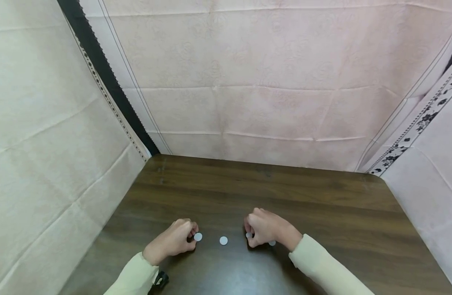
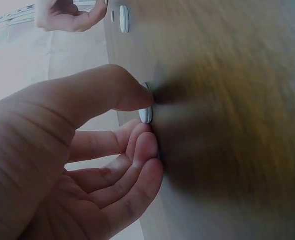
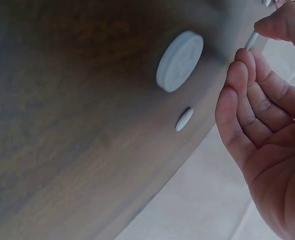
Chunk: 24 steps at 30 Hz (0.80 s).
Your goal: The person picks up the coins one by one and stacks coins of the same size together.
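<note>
Near the table's front, my left hand [image 1: 174, 238] pinches a flat white disc [image 1: 198, 237] between thumb and fingers. In the left wrist view this disc [image 2: 146, 116] lies at the tabletop, the thumb over one edge and a fingertip at the other. My right hand [image 1: 263, 227] grips a second white disc [image 1: 249, 235] by its edges, with thumb and fingertips; the right wrist view shows that disc [image 3: 251, 40] edge-on. Between the hands lies another white disc [image 1: 224, 240], untouched. Under the right wrist one more disc [image 1: 272, 243] is partly hidden.
The right wrist view shows a larger-looking disc [image 3: 180, 61] close to the camera and a smaller-looking one [image 3: 184, 119] beyond it. The brown wooden table [image 1: 211, 184] has rounded far corners. Pale cloths [image 1: 248, 110] hang behind it and at both sides.
</note>
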Each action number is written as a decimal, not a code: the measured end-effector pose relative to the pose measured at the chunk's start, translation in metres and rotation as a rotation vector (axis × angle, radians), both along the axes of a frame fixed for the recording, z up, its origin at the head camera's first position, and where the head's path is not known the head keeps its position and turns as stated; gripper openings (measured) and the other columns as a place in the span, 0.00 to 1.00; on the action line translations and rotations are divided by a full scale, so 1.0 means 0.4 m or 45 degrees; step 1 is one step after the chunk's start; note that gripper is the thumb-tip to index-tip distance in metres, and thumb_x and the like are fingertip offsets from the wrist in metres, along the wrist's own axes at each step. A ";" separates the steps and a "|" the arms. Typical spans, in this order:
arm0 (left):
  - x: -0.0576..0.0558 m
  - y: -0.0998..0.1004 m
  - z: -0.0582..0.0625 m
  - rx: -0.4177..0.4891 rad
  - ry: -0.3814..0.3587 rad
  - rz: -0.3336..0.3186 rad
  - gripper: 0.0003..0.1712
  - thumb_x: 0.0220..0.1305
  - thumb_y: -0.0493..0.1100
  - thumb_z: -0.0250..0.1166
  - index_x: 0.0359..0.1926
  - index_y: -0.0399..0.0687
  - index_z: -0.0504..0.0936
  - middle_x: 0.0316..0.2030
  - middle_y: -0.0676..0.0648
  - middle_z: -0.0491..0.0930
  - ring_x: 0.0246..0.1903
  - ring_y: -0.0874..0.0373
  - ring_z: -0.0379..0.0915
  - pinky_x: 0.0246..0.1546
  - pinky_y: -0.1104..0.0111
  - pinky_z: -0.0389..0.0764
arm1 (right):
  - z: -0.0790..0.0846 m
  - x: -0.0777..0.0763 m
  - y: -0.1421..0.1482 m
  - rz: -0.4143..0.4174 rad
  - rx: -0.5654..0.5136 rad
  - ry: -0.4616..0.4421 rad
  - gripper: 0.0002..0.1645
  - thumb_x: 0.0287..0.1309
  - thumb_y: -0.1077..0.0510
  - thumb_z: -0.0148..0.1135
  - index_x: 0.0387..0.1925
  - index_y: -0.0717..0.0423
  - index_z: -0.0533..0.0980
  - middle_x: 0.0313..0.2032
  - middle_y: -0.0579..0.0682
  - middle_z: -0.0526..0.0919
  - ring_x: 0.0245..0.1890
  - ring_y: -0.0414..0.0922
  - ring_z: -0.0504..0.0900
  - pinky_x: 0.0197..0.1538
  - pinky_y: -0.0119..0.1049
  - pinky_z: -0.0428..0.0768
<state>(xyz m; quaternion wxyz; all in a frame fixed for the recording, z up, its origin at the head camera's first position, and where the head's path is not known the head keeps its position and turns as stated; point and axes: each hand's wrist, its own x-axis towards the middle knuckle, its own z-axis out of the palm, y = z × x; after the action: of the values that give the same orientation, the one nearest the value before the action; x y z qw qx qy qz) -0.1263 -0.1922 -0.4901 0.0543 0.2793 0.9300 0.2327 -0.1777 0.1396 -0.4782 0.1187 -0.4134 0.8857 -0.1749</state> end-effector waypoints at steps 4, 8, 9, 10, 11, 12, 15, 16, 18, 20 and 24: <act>0.001 -0.002 0.004 0.012 -0.023 -0.004 0.06 0.57 0.31 0.72 0.35 0.42 0.83 0.29 0.52 0.78 0.28 0.67 0.67 0.31 0.74 0.74 | -0.001 0.009 -0.001 -0.006 0.020 0.006 0.07 0.46 0.59 0.75 0.24 0.51 0.81 0.16 0.33 0.71 0.14 0.27 0.65 0.23 0.23 0.70; 0.000 -0.003 0.007 0.027 -0.053 0.000 0.07 0.57 0.31 0.72 0.34 0.43 0.82 0.29 0.52 0.77 0.28 0.67 0.65 0.31 0.73 0.73 | -0.003 0.019 -0.003 -0.002 0.018 0.034 0.08 0.45 0.59 0.75 0.23 0.50 0.80 0.15 0.32 0.68 0.15 0.27 0.62 0.23 0.23 0.67; 0.000 -0.003 0.008 0.031 -0.060 0.003 0.07 0.57 0.31 0.72 0.34 0.44 0.82 0.29 0.52 0.77 0.28 0.67 0.65 0.31 0.73 0.72 | -0.004 0.020 -0.003 0.001 0.018 0.045 0.08 0.45 0.59 0.74 0.23 0.50 0.80 0.14 0.32 0.67 0.15 0.27 0.62 0.23 0.22 0.67; -0.001 -0.003 0.007 0.029 -0.062 0.008 0.08 0.57 0.31 0.71 0.34 0.44 0.81 0.29 0.52 0.76 0.28 0.67 0.65 0.31 0.73 0.72 | -0.005 0.021 -0.004 0.002 0.018 0.053 0.08 0.45 0.59 0.74 0.22 0.50 0.79 0.14 0.31 0.66 0.16 0.27 0.61 0.23 0.22 0.66; -0.001 -0.003 0.007 0.028 -0.058 0.010 0.08 0.57 0.32 0.71 0.34 0.45 0.81 0.29 0.52 0.76 0.28 0.67 0.64 0.31 0.73 0.71 | -0.006 0.023 -0.004 0.007 0.017 0.063 0.08 0.45 0.59 0.74 0.22 0.49 0.79 0.14 0.31 0.66 0.16 0.27 0.61 0.23 0.22 0.66; -0.002 -0.004 0.005 0.028 -0.053 0.011 0.08 0.57 0.32 0.71 0.34 0.45 0.81 0.29 0.52 0.76 0.28 0.66 0.64 0.30 0.73 0.71 | -0.008 0.024 -0.004 0.009 0.015 0.065 0.08 0.45 0.59 0.74 0.22 0.50 0.79 0.14 0.31 0.65 0.16 0.27 0.61 0.22 0.21 0.65; -0.002 -0.004 0.002 0.015 -0.014 0.011 0.08 0.56 0.32 0.72 0.33 0.46 0.80 0.28 0.53 0.75 0.29 0.66 0.63 0.31 0.73 0.70 | -0.012 0.027 -0.004 0.014 0.010 0.061 0.08 0.46 0.59 0.73 0.22 0.50 0.80 0.14 0.31 0.66 0.16 0.26 0.61 0.23 0.21 0.65; -0.001 -0.005 0.001 0.011 0.003 0.007 0.09 0.55 0.32 0.72 0.33 0.46 0.80 0.28 0.53 0.75 0.29 0.66 0.63 0.32 0.73 0.70 | -0.014 0.028 -0.004 0.014 0.006 0.059 0.07 0.46 0.59 0.73 0.22 0.50 0.80 0.15 0.31 0.67 0.16 0.26 0.61 0.23 0.21 0.66; 0.000 -0.006 0.001 0.011 0.021 0.001 0.09 0.54 0.33 0.73 0.34 0.46 0.80 0.29 0.53 0.74 0.30 0.66 0.63 0.32 0.73 0.70 | -0.015 0.031 -0.003 0.015 -0.004 0.053 0.07 0.46 0.60 0.74 0.23 0.50 0.80 0.15 0.31 0.69 0.16 0.26 0.63 0.23 0.21 0.67; 0.003 -0.008 0.003 0.011 0.029 -0.008 0.10 0.54 0.33 0.74 0.35 0.45 0.81 0.30 0.53 0.75 0.31 0.66 0.63 0.32 0.73 0.71 | -0.016 0.033 -0.002 0.017 -0.011 0.055 0.07 0.46 0.60 0.74 0.23 0.50 0.81 0.16 0.32 0.71 0.17 0.26 0.64 0.24 0.21 0.68; 0.007 -0.011 0.011 -0.032 0.031 -0.021 0.13 0.53 0.36 0.76 0.38 0.43 0.81 0.33 0.51 0.76 0.32 0.65 0.65 0.33 0.72 0.74 | -0.014 0.035 -0.002 0.025 -0.013 0.066 0.06 0.47 0.61 0.74 0.23 0.51 0.81 0.17 0.32 0.71 0.18 0.26 0.66 0.25 0.21 0.69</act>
<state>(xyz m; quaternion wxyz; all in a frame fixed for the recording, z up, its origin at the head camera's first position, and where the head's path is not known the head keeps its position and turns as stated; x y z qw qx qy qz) -0.1234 -0.1967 -0.4858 0.0485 0.2890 0.9311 0.2173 -0.1637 0.1389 -0.4839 0.0952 -0.4272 0.8834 -0.1674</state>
